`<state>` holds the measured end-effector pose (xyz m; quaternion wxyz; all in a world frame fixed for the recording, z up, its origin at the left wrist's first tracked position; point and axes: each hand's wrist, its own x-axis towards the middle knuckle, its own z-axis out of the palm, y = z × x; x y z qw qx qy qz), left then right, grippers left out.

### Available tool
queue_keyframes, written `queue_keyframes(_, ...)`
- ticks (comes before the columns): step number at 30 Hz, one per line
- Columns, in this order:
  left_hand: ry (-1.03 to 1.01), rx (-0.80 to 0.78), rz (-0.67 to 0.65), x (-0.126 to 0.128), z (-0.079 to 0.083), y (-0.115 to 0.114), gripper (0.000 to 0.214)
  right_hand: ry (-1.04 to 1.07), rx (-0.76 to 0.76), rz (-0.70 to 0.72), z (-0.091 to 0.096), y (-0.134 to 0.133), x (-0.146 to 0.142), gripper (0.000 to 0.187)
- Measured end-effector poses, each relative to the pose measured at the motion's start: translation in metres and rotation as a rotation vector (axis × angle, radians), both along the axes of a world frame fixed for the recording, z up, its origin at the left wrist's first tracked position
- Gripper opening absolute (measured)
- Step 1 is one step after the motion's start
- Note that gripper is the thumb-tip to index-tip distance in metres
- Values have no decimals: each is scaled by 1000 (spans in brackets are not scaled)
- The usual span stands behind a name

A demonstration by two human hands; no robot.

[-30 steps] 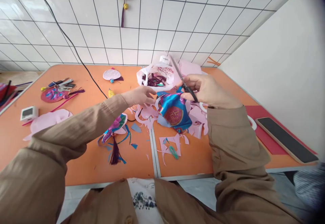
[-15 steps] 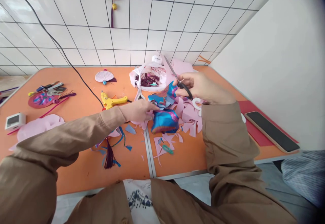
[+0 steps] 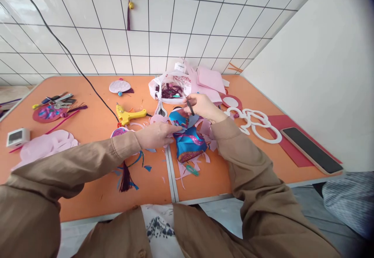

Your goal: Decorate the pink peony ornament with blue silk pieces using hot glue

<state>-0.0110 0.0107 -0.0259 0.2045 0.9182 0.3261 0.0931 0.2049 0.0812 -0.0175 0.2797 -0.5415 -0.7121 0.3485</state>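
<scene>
The right hand is closed around a pair of black-handled scissors; most of the blades cannot be made out. The left hand comes in from the other side, its fingertips touching the blue satin brocade. Its forefinger lies against a fold, but whether thumb and finger pinch the cloth cannot be told. That touch probably steadies the brocade and leaves the right hand free for the scissors.

The brocade is bunched midway between the far and near edges of the orange desk, mostly right of the seam dividing its top, within easy reach of both hands. Pink offcuts lie around it, with a green loop just nearer the front edge.

Toward the far edge, a white plastic bag stands open, perhaps to keep its dark tassels together. Left of the seam, a yellow glue gun lies beyond the left hand, apparently out of its way. Near the right edge, a phone rests on red sheet material, beside white ring-shaped cutouts.
</scene>
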Motion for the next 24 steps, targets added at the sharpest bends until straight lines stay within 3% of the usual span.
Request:
queue_keyframes(4,109,33,81,8,12,-19,58,137,41,-65,21,-10,3,29)
queue_keyframes(6,132,29,29,14,19,-28,56,56,46,-86,25,-10,7,28)
queue_keyframes(9,189,17,-159,25,25,-35,49,-167,53,-84,13,-3,10,25)
queue_keyframes(13,342,4,-243,37,26,-38,28,-171,62,-75,-16,8,4,26)
queue_keyframes(17,395,1,-199,41,24,-37,23,7,57,-58,-23,8,-6,22)
queue_keyframes(22,246,-57,-105,43,15,-19,25,311,131,-167,2,0,-9,28)
queue_keyframes(24,98,-101,41,44,12,-6,38,472,182,-235,14,-2,-7,29)
